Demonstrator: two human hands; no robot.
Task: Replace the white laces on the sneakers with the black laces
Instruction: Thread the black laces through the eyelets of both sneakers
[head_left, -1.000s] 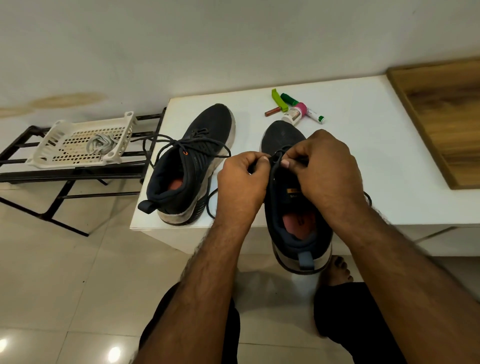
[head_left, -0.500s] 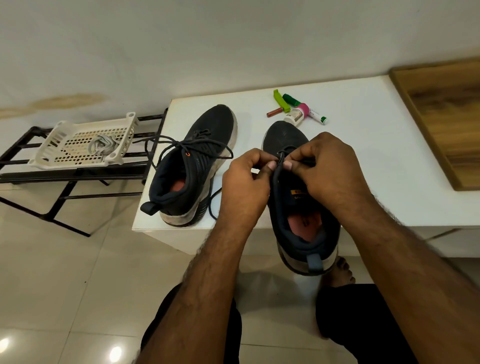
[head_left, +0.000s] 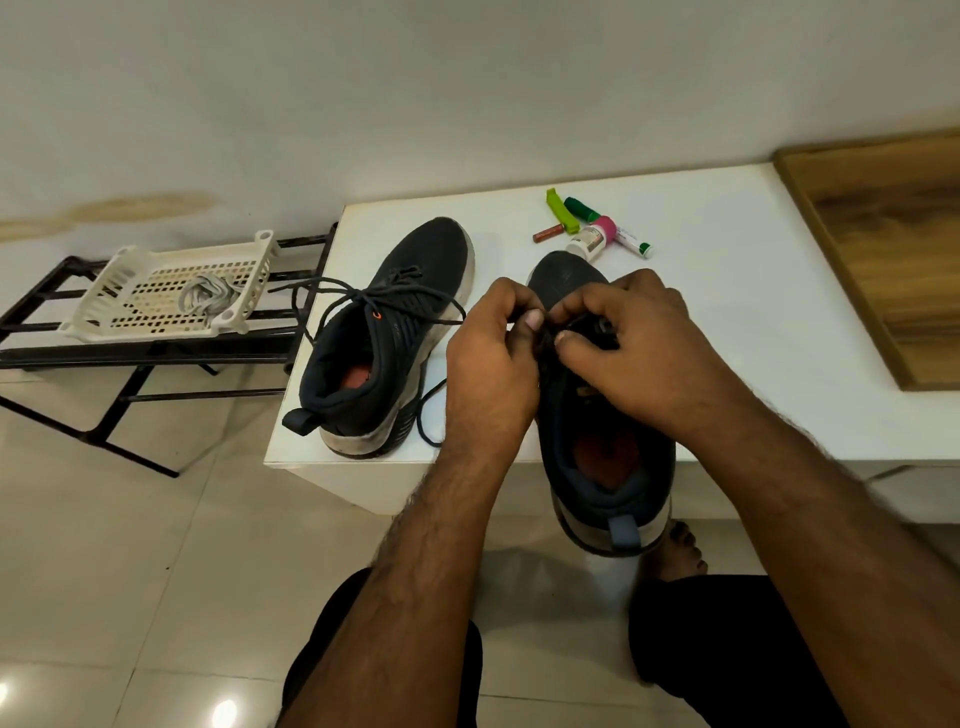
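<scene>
Both sets of fingertips meet over the throat of the near sneaker (head_left: 602, 415). The left hand (head_left: 491, 364) curls its thumb and forefinger into a pinch on the black lace (head_left: 545, 345), and the right hand (head_left: 639, 343) bends its fingers down onto the same dark strand just beside it — a two-handed grip that looks meant to steady the lace end while it is fed or drawn through an upper eyelet. Which eyelet cannot be told; the knuckles hide it.

That sneaker lies with its toe on the white table (head_left: 727, 312) and its heel hanging past the front edge toward the person, probably so the tongue faces up within easy reach. It is a dark knit shoe with a pale, scuffed sole, a reddish insole and a pull tab at the heel.

The other sneaker (head_left: 395, 338) rests wholly on the table to the left, already threaded with a black lace (head_left: 363, 293) whose loose ends trail off the table edge and down beside the sole — so this one seems finished but for tying.

Well apart on a black metal rack (head_left: 130, 364), a white basket (head_left: 124, 265) holds the bundled white laces (head_left: 208, 296), apparently set aside as done with.
</scene>
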